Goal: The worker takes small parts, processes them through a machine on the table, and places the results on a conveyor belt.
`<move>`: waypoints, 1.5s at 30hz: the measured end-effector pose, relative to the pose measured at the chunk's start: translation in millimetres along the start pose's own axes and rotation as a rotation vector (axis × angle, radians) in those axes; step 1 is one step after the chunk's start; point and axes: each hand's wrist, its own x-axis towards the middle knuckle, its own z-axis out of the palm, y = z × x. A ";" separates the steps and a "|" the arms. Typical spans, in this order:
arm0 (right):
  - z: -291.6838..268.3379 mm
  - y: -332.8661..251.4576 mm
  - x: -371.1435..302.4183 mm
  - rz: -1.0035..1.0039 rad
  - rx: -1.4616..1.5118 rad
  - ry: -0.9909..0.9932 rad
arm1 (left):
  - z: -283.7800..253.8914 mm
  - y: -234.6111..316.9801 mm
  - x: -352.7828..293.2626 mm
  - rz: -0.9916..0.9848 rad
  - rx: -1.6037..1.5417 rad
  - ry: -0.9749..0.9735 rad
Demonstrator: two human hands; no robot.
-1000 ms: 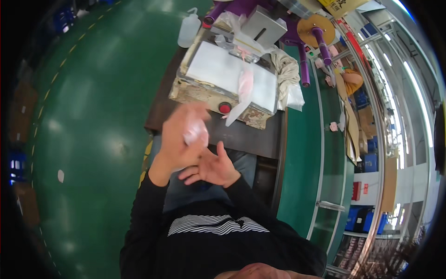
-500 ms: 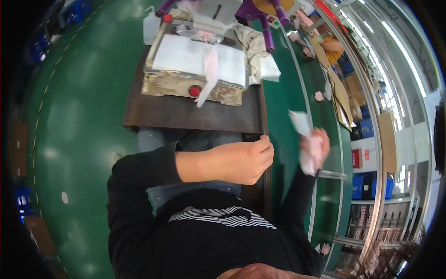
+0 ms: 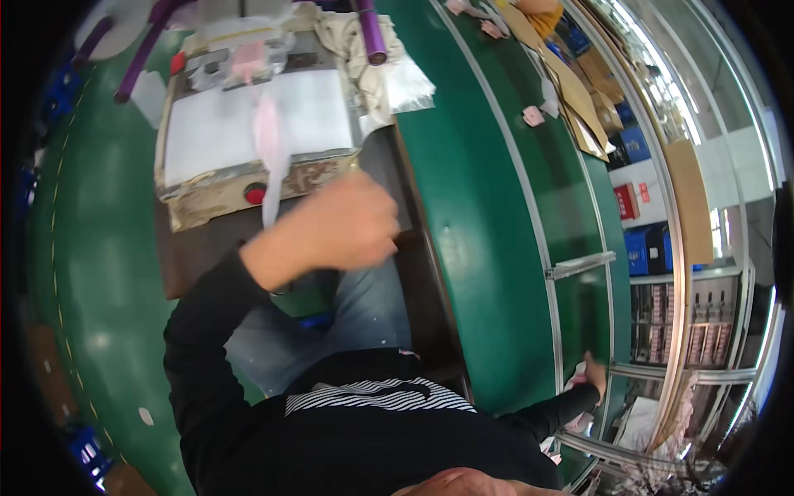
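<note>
My left hand (image 3: 343, 223) is curled into a loose fist, blurred, in front of the worn machine base (image 3: 207, 207). Nothing shows sticking out of its fingers. Behind it, a limp pink and white strip (image 3: 269, 145) hangs from the white sheet (image 3: 215, 124) over the base's front edge, left of a red button (image 3: 255, 193). Far to the right, my right arm reaches out to the green conveyor belt (image 3: 575, 306). There my right hand (image 3: 595, 379) is at a soft pink piece (image 3: 578, 376), its fingers partly hidden. Another pink piece (image 3: 581, 424) lies just below that hand.
Purple bars (image 3: 370, 33) and a crumpled beige cloth (image 3: 351, 37) surround the machine. A metal rail (image 3: 529, 194) edges the belt, with a crossbar (image 3: 583, 264). One pink piece (image 3: 533, 116) lies farther along the belt. Blue bins (image 3: 649, 248) stand at the right.
My right hand has carried the pink and white piece down and right along the belt. My left fist has swung forward and left toward the machine. The whole view has turned rightward.
</note>
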 end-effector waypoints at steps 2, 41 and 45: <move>-15.2 -145.5 -71.2 -0.085 -0.065 0.111 | -10.9 -45.0 -11.5 -0.233 0.221 -0.022; 19.5 -569.3 -229.6 -1.381 1.149 -1.023 | -29.4 -119.4 -103.6 -0.688 -0.104 0.841; 18.3 -573.6 -320.5 -1.655 0.860 -0.919 | -30.4 -79.4 -120.2 -0.533 -0.794 0.969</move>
